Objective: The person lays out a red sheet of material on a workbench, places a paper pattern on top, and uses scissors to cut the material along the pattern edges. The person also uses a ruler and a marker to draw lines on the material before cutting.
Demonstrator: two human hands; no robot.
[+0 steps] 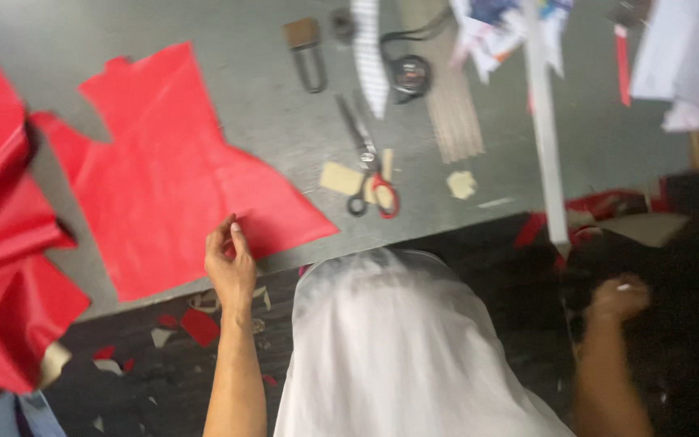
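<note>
White cloth (pixel 398 348) on the person's front lies nearest, below the bench (pixel 269 121) edge. Left of it, the left hand (pixel 230 263) reaches up from the forearm, wrist straight, fingers (pixel 236 231) pinched closed on the near edge of the red sheet (pixel 171 178), which lies flat on the bench. To shift it well, I judge a low, even pull keeps it from creasing. Right of the cloth, the right hand (pixel 620 298) hangs off the bench, blurred; its grip I cannot tell. Beyond the sheet lie scissors (pixel 370 174).
</note>
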